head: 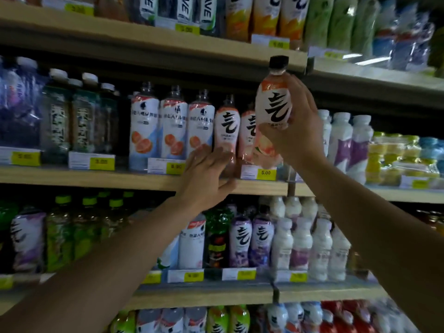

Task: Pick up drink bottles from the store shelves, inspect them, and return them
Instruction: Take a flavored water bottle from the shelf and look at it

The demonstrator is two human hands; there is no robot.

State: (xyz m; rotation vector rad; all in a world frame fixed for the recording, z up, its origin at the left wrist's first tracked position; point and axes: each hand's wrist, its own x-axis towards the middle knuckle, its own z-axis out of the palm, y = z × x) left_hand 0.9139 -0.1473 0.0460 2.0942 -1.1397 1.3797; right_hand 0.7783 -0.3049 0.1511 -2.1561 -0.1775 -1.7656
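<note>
My right hand grips a pink peach drink bottle with a black cap and holds it upright in front of the middle shelf, its cap near the shelf above. My left hand reaches to the base of a matching pink bottle standing on that shelf, fingers straight and touching its lower part. A second matching pink bottle stands just to the right, partly behind the held one.
White bottles with an orange picture stand left of the pink ones, white milky bottles to the right. Price tags line the shelf edges. Lower shelves hold purple, green and white bottles; the upper shelf is full too.
</note>
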